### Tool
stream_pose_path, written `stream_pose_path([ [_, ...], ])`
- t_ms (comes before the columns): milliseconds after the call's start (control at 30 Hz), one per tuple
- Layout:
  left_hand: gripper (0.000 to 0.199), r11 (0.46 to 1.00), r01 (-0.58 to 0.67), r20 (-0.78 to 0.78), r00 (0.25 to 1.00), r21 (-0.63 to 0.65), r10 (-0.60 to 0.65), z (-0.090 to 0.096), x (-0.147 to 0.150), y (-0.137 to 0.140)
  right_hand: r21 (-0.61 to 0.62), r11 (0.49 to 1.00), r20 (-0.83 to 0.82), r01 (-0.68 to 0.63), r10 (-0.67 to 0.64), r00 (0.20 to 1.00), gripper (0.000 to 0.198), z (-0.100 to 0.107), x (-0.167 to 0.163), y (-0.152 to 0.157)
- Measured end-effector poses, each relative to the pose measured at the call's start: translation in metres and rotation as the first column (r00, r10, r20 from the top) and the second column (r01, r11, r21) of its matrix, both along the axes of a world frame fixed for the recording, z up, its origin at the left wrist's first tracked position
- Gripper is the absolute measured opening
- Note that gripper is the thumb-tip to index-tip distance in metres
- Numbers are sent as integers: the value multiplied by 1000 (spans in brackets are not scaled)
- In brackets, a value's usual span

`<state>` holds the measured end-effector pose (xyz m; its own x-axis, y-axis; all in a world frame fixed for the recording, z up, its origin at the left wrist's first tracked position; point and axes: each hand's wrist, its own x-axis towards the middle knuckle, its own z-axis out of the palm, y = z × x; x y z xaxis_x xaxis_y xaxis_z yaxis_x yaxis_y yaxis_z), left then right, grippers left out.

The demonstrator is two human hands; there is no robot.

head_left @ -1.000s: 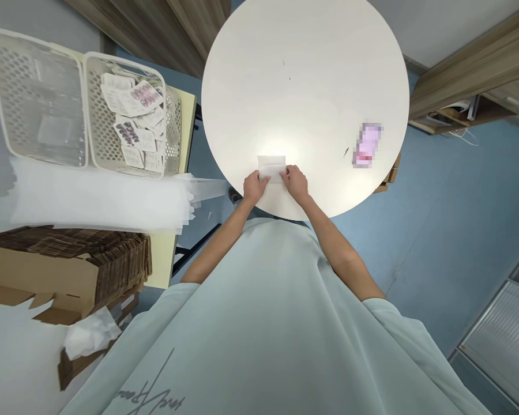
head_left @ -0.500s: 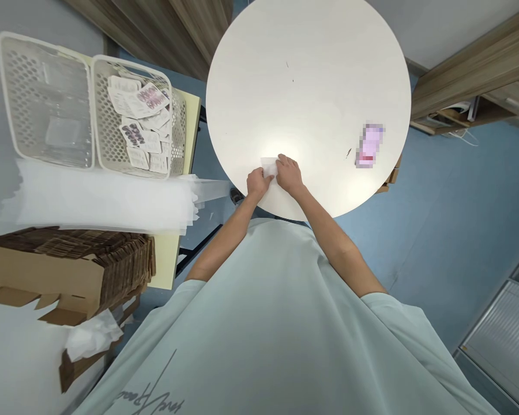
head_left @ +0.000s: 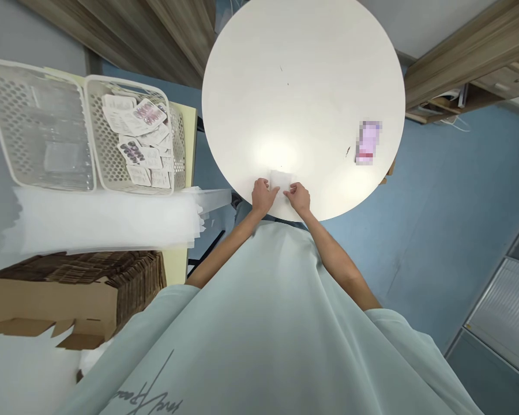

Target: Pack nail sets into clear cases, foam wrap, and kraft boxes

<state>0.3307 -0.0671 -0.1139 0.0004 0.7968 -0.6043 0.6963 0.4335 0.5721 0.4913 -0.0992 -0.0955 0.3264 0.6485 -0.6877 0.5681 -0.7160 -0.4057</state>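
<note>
A small white folded wrap (head_left: pixel 280 180), thin and slightly see-through, lies at the near edge of the round white table (head_left: pixel 303 109). What is inside it, if anything, I cannot make out. My left hand (head_left: pixel 263 197) pinches its left side, thumb on top near the lower edge. On the opposite side, the thumb and fingers of my right hand (head_left: pixel 299 199) close on its right edge.
A pixelated purple item (head_left: pixel 368 142) lies on the table's right. At left stand a basket of printed blister cards (head_left: pixel 136 138) and a basket of clear plastic packs (head_left: pixel 60 155). Nearer are a stack of white sheets (head_left: pixel 104 219) and flattened cardboard boxes (head_left: pixel 52 302).
My right hand has moved from the wrap's upper right down to its lower right side, uncovering more of it. My left hand has shifted slightly right and nearer, and the view has shifted.
</note>
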Motion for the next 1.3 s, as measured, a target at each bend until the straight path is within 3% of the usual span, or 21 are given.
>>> stream_pose_path([
  [200,31,998,56,64,996,41,-58,9,-26,11,38,998,-26,57,-56,998,19,4,-30,12],
  [433,33,995,-36,-23,999,91,38,15,-103,71,114,989,-59,-92,99,993,19,-4,-103,81],
  [600,30,994,-77,-36,996,81,80,11,-131,83,118,983,-68,-143,152,986,19,-8,-130,105],
  [867,27,995,-76,-17,997,59,77,4,-120,69,49,987,-48,-152,154,987,19,-8,-129,93],
  [1033,31,990,-135,-30,990,49,136,10,-113,72,52,971,-48,-233,235,971,27,3,-123,92],
  [1167,40,967,-199,14,980,157,199,28,-118,62,149,955,-63,-258,269,961,31,27,-104,82],
  [1300,51,923,-280,75,960,262,270,65,-140,31,250,939,-139,-238,277,951,29,56,-84,70],
])
